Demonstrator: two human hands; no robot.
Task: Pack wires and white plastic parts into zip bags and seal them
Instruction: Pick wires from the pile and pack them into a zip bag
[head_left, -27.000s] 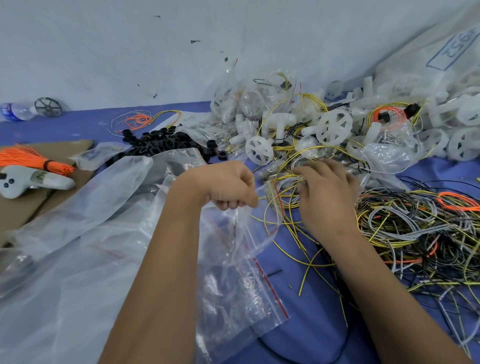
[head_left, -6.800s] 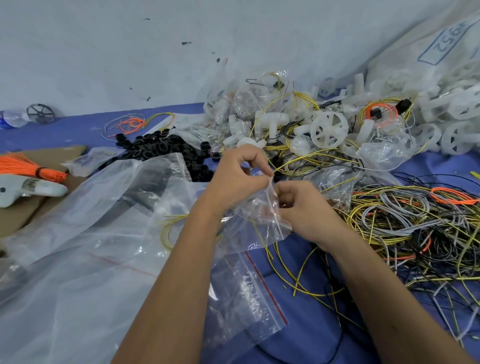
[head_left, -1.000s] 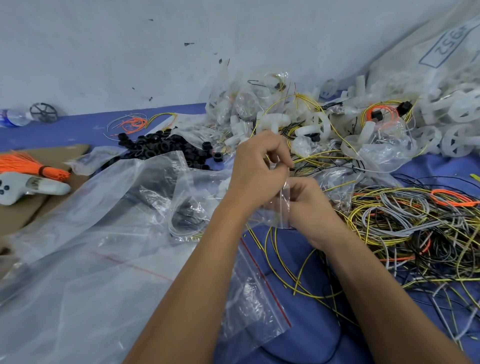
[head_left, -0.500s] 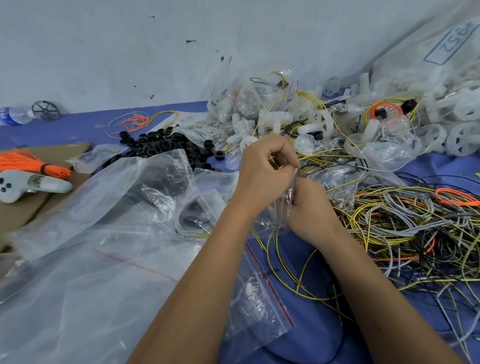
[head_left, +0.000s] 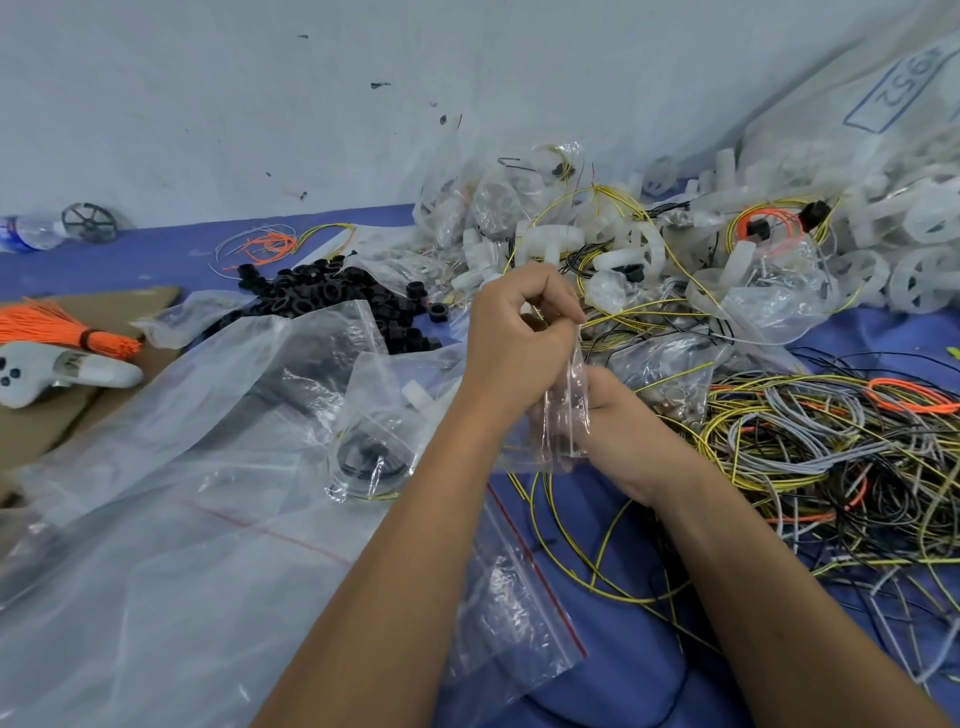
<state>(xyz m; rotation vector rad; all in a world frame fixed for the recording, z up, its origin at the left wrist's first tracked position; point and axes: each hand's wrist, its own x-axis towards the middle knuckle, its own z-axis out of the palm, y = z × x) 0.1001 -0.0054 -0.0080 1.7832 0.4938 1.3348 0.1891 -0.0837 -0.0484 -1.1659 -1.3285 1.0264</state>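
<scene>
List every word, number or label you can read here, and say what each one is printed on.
"2561", as it reads in this view: blue digits in a blue box outline on the big plastic sack at the top right. They look upside down, so turned upright they probably read "1952".
The water bottle at the far left has a label too blurred to read.
The grey label on the white controller is too small to read.
Nothing else carries legible text.

Both bare forearms reach forward from the bottom edge and meet at mid-frame. The left hand (head_left: 519, 343) sits higher, knuckles up, fingers curled with thumb and fingertips pinched together. The right hand (head_left: 615, 421) lies just below it, fingers curled under, mostly hidden.
</scene>
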